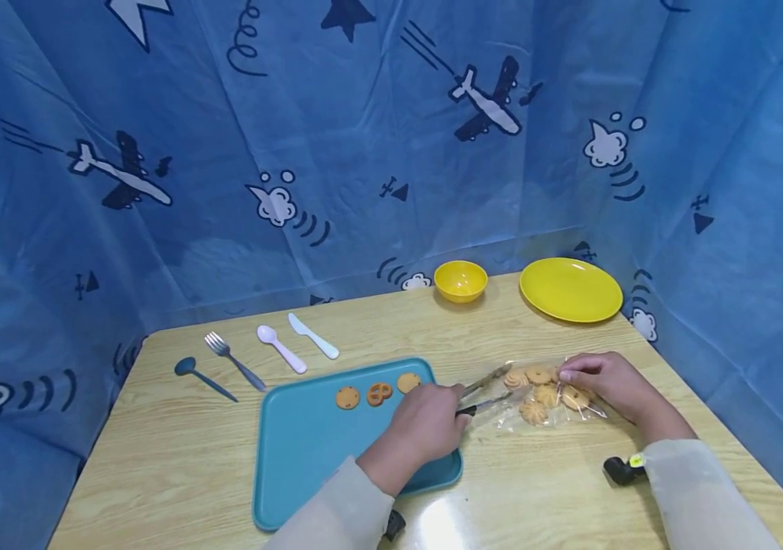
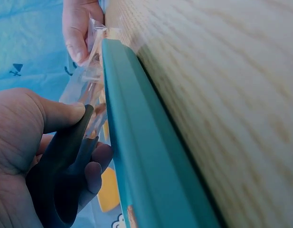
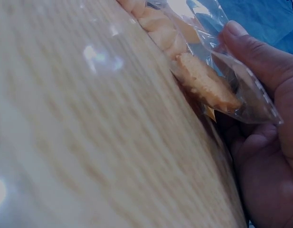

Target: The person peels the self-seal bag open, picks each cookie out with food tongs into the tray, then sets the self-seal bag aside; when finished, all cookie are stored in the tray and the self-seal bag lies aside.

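Observation:
My left hand [image 1: 430, 420] holds dark-handled tongs [image 2: 58, 156], thumb on one arm and fingers on the other. The arms of the tongs stand apart and reach to the left end of a clear plastic bag [image 1: 511, 418]. Several cookies [image 1: 534, 412] lie inside the bag on the table. At its far right end, my right hand [image 1: 604, 382] pinches the plastic between thumb and fingers. Under my left hand is a teal tray [image 1: 315, 466], bearing a round cookie [image 1: 347, 397], a pretzel [image 1: 379, 393] and another round cookie [image 1: 408, 382].
Left of and behind the tray lie a dark spoon [image 1: 186, 367], a grey fork [image 1: 236, 360], a lilac spoon [image 1: 281, 350] and a white knife [image 1: 313, 336]. A yellow bowl [image 1: 461, 283] and a yellow plate [image 1: 571, 290] stand at the back. Blue curtains [image 1: 363, 153] surround the table.

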`<state>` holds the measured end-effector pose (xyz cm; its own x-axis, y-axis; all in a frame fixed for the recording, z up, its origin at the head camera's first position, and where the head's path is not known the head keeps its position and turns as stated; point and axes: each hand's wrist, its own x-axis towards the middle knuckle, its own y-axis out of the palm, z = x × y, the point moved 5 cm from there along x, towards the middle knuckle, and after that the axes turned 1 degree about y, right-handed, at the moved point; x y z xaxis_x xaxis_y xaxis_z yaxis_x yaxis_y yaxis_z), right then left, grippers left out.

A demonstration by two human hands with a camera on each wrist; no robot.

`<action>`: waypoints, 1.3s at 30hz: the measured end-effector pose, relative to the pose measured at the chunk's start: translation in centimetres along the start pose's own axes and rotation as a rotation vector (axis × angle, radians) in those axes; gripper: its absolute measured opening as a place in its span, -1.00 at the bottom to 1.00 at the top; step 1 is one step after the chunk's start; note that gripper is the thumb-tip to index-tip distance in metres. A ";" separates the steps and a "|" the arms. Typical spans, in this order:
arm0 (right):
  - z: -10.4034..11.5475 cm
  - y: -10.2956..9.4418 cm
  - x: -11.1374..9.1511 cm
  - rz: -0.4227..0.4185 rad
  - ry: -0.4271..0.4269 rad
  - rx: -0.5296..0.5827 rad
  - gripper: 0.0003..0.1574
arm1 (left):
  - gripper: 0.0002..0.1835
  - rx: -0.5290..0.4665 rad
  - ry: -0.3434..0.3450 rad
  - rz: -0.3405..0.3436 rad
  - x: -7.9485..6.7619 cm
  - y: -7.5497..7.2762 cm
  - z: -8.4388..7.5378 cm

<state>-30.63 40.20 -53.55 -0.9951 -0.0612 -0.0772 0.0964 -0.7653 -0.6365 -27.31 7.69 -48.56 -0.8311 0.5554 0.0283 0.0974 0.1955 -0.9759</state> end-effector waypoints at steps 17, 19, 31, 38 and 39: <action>0.0 -0.3 -0.1 -0.008 -0.004 -0.017 -0.55 | -0.51 -0.111 -0.011 0.051 -2.1 -1.1 2.6; 0.1 -0.4 -0.1 -0.009 -0.003 -0.019 -0.56 | -0.51 -0.121 -0.011 0.055 -2.6 -1.4 3.1; -0.3 0.0 0.0 -0.001 -0.027 0.027 -0.59 | -0.52 -0.074 0.040 -0.028 -7.0 -3.7 5.9; -0.3 0.0 -0.1 -0.009 -0.007 -0.007 -0.56 | -0.54 -0.112 -0.044 -0.075 -10.9 -6.2 10.0; -0.2 0.0 -0.1 -0.009 -0.005 -0.007 -0.55 | -0.55 -0.128 -0.063 -0.069 -11.4 -6.6 10.6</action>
<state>-30.51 40.38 -53.71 -0.9961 -0.0569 -0.0676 0.0871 -0.7610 -0.6429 -24.29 -8.54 -44.74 -0.8704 0.4862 0.0773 0.1044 0.3357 -0.9362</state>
